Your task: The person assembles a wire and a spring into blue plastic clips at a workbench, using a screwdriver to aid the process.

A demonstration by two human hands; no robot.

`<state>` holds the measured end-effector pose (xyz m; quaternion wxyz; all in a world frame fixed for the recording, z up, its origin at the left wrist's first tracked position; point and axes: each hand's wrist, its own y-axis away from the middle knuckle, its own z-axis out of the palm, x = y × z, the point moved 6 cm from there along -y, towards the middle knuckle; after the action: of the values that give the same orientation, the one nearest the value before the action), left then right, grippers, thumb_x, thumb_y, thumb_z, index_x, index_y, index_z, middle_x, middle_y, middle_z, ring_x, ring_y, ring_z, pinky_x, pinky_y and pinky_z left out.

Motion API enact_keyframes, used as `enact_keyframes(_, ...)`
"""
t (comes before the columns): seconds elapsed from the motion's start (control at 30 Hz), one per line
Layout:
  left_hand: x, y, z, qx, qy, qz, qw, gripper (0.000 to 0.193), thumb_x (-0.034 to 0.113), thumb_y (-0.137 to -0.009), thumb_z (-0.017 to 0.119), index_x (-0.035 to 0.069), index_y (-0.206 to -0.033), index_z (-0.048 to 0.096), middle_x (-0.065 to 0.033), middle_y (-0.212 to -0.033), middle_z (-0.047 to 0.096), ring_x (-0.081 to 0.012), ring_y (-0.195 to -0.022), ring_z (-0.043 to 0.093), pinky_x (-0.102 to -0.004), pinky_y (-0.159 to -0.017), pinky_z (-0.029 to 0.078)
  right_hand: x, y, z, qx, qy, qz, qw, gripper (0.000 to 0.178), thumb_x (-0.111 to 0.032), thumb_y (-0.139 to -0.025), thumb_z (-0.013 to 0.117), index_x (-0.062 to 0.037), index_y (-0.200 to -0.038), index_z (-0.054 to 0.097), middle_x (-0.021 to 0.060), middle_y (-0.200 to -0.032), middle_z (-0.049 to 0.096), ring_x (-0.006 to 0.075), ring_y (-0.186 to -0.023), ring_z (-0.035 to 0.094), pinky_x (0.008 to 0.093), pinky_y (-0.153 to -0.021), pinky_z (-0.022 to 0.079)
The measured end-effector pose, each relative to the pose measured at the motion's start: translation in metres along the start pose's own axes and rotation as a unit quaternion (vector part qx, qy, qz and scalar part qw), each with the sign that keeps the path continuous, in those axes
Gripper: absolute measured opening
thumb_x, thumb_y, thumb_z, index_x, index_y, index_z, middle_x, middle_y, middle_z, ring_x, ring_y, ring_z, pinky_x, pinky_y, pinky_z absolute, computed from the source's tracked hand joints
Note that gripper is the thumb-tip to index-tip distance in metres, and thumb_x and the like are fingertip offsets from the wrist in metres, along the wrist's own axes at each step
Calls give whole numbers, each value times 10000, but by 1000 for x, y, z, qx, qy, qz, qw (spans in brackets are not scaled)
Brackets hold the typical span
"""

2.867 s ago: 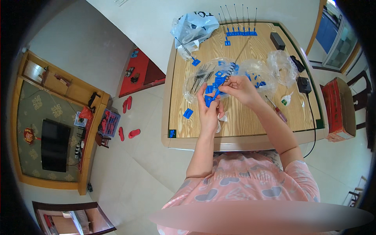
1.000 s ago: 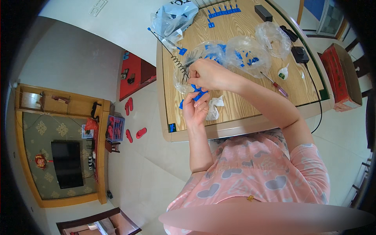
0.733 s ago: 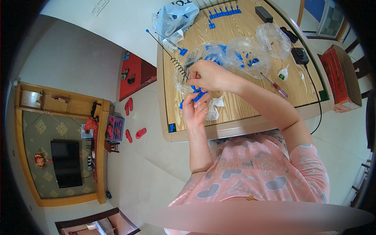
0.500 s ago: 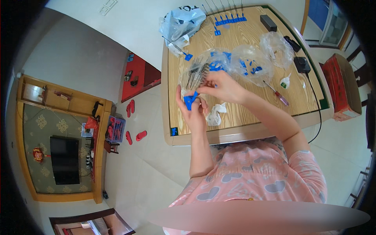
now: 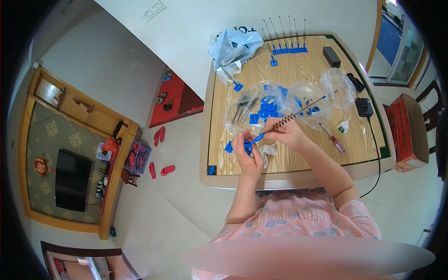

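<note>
My left hand (image 5: 250, 161) is closed around a blue plastic base (image 5: 229, 148) near the table's front left. Closed fingers of my right hand (image 5: 290, 136) pinch a black coil spring with a thin rod (image 5: 283, 122), which slants up to the right and ends in a small blue tip. The spring's lower end meets a blue stem at my left fingertips; whether it is seated inside is hidden. Beyond my hands lie a clear bag of black springs (image 5: 243, 108) and several loose blue bases (image 5: 268, 111).
A row of upright spring rods in blue bases (image 5: 290, 50) stands at the back. Small blue parts lie in a clear bag (image 5: 322, 103). At right are a screwdriver (image 5: 336, 142), a black adapter (image 5: 363, 108) with a cable, and a black box (image 5: 331, 57). White tissue (image 5: 267, 151) lies beside my left hand.
My right hand has come back from the bag of springs with one spring rod and brought it to the blue piece in my left hand. The whole view has shifted slightly.
</note>
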<state>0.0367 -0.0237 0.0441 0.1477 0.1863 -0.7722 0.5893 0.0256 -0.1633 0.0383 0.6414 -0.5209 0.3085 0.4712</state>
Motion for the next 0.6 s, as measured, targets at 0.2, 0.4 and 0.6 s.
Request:
enact_keyframes(0.2, 0, 0, 5, 8, 43, -43, 998, 640, -150, -790, 399, 22, -1364, 176, -184, -1136, 428, -167, -781, 487, -258, -634, 433, 5, 0, -5, 9, 20, -6, 1000, 70, -3, -793, 631, -23, -856, 608, -9, -777, 543, 55, -720, 489, 215, -621, 382)
enact_keyframes(0.4, 1, -4, 7, 4, 82, -86, 993, 651, -144, -795, 394, 21, -1378, 156, -172, -1132, 427, -153, -784, 476, -255, -648, 429, -2, 0, -5, 21, 32, 3, 999, 58, 4, -786, 621, -11, -835, 595, -3, -775, 540, 66, -722, 487, 224, -639, 385)
enact_keyframes(0.6, 0, -3, 4, -1, 75, -82, 994, 659, -140, -799, 399, 18, -1385, 144, -163, -1133, 426, -150, -815, 479, -251, -666, 432, -4, 1, -3, 28, 36, 15, 999, 72, 5, -779, 624, 3, -847, 597, 13, -794, 558, 78, -749, 504, 230, -665, 401)
